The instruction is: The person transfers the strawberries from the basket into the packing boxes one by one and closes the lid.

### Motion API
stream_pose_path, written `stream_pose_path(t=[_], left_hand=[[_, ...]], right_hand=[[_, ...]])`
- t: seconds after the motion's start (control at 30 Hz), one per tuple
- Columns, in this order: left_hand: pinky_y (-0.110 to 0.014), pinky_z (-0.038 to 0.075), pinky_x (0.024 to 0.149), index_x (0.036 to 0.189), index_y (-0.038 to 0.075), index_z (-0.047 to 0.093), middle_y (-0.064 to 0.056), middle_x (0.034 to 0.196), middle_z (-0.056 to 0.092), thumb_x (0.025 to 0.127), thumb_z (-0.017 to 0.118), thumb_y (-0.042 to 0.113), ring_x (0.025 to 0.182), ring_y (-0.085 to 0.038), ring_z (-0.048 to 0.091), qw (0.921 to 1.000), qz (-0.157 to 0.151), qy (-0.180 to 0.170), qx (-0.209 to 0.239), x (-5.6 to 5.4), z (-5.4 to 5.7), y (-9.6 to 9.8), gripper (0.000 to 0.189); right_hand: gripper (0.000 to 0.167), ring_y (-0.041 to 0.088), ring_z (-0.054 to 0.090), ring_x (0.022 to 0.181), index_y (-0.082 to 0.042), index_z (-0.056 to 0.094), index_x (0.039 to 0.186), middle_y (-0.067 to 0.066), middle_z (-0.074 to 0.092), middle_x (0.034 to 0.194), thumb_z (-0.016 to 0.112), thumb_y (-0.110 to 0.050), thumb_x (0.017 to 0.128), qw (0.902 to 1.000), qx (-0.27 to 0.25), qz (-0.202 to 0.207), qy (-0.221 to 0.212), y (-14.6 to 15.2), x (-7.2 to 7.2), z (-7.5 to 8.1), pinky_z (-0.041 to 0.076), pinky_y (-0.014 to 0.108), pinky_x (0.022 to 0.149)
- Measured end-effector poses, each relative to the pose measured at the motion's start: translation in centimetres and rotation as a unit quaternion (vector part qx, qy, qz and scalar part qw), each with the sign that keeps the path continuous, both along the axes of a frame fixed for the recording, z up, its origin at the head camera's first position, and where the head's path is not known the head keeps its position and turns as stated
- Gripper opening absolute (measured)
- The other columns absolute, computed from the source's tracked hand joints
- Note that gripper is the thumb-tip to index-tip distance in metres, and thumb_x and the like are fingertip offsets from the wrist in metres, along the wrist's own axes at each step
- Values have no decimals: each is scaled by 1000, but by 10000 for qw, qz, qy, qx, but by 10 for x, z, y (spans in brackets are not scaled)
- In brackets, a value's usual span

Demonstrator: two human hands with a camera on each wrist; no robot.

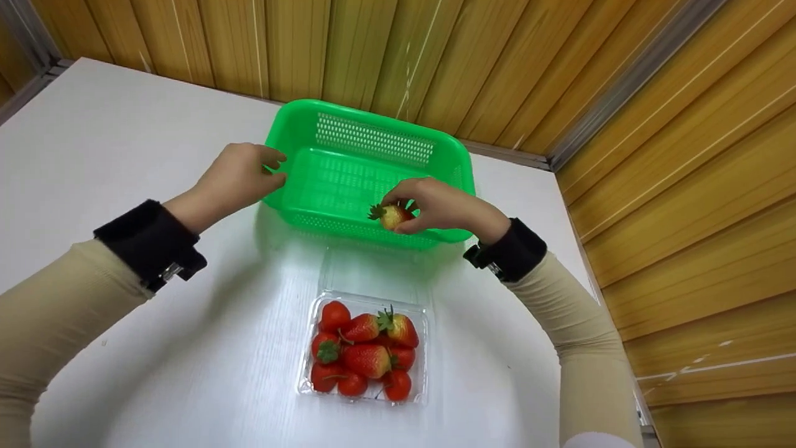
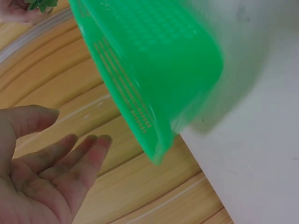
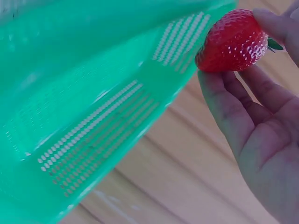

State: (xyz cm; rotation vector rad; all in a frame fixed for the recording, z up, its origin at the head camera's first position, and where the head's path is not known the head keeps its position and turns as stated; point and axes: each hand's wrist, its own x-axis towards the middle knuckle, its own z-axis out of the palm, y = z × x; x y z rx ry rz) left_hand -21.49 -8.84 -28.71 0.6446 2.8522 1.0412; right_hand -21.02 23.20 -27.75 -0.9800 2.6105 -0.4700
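In the head view my right hand (image 1: 438, 205) pinches a strawberry (image 1: 394, 216) between thumb and fingers, over the near right part of a green plastic basket (image 1: 348, 231). The right wrist view shows that strawberry (image 3: 233, 42) red and shiny, with a green leaf at one end. My left hand (image 1: 239, 174) is at the basket's left rim, fingers relaxed and holding nothing. The left wrist view shows the left hand (image 2: 51, 172) with thumb and fingers apart, beside the basket (image 2: 182, 60). No fruit shows inside the basket.
A clear plastic box (image 1: 424, 348) with several strawberries (image 1: 367, 361) and small round red fruits (image 1: 336, 316) stands on the white table (image 1: 205, 348), nearer me than the basket. Wood-plank walls (image 1: 367, 50) rise behind the basket and along the right.
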Motion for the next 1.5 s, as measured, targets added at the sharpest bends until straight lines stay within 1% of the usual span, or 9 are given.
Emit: stream_pose_path(t=[0.17,0.33,0.5,0.6,0.83,0.97,1.23,1.3,1.5], left_hand=[[-54,58,92,130,-8,65,-28,120,72,99,60,12,111,-42,69,9982,-444,-398,78,30,1,3,38],[-47,60,87,131,-7,65,-24,113,75,99,64,16,103,-35,72,9929,-762,-871,276,53,-7,7,39],[-38,64,82,131,-11,63,-23,106,77,98,66,15,95,-32,76,9803,-1013,-1532,731,71,-22,8,42],[-36,65,81,132,-12,61,-26,109,76,97,66,14,94,-31,77,9699,-992,-2019,937,79,-35,7,44],[-33,65,77,128,-16,62,-27,109,76,96,69,14,87,-26,79,9425,-817,-3073,1029,94,-68,5,45],[-32,65,74,127,-17,62,-24,104,78,95,69,13,83,-22,79,9305,-698,-3382,1219,100,-78,6,45],[-31,65,72,130,-19,58,-24,103,78,93,72,12,79,-21,79,9288,-513,-3446,1260,103,-81,14,50],[-30,65,70,127,-18,61,-23,98,78,92,73,12,74,-17,78,9283,-475,-3456,1284,104,-83,15,47],[-25,63,66,112,-12,68,-12,85,78,90,75,12,64,-8,72,9258,-413,-3480,1417,101,-90,16,33]], right_hand=[[40,30,64,101,3,66,126,18,69,119,76,-11,91,9981,-1,453,409,-6,31,9,59,43,90],[37,25,61,95,0,66,123,14,69,114,78,-14,91,9939,-71,864,677,-13,59,12,58,36,84],[35,22,61,96,-4,65,119,10,68,111,80,-16,90,9894,-126,1208,796,-13,85,6,58,32,83],[36,21,62,99,-4,64,117,9,68,113,81,-17,88,9852,-142,1468,868,-11,99,0,59,30,86],[37,17,64,105,-8,66,120,5,68,116,81,-20,89,9806,42,1784,805,-6,128,-18,58,23,92],[38,16,63,110,-10,65,123,4,67,119,79,-24,91,9777,321,1938,748,-7,140,-26,57,21,96],[36,12,63,107,-11,65,123,1,69,117,78,-25,92,9707,493,2183,872,-9,158,-41,55,15,95],[37,11,64,108,-12,65,124,1,69,118,78,-27,92,9696,552,2222,869,-10,162,-46,54,14,96],[36,10,64,106,-13,66,122,-2,70,115,79,-27,91,9624,656,2289,1307,-13,169,-61,54,11,93]])
